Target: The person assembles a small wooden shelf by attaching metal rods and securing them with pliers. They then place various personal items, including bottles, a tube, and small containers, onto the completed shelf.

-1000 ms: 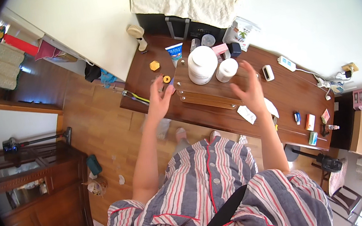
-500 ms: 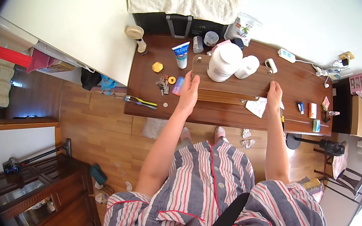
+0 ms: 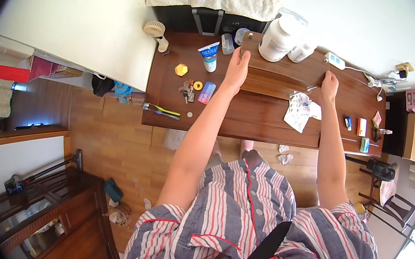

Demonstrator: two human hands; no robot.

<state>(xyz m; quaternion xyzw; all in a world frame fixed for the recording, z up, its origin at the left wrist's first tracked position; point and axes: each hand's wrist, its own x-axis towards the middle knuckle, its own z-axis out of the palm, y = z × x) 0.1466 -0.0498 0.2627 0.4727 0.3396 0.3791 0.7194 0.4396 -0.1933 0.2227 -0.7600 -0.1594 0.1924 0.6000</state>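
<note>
My left hand (image 3: 236, 73) is closed on the left end of a small brown wooden shelf (image 3: 259, 71). At the shelf's other end, my right hand (image 3: 329, 86) grips its near corner. Two white plastic bottles stand on the shelf: a large bottle (image 3: 275, 41) and, to its right, a smaller bottle (image 3: 301, 51). Below and to the right of the shelf, silver blister packs and paper (image 3: 299, 111) lie on the dark wooden table (image 3: 249, 119). Whether the shelf touches the table, I cannot tell.
Left on the table are a blue-and-white tube (image 3: 209, 57), a yellow box (image 3: 181, 69), keys (image 3: 188, 90), toothbrushes (image 3: 163, 112) and a small fan (image 3: 156, 35). Small boxes (image 3: 361, 127) sit at the right. A power strip (image 3: 335, 60) lies by the wall.
The shelf, with both bottles on it, has moved away from me and to the right, toward the wall. More of the blister packs shows. Both hands moved along with it.
</note>
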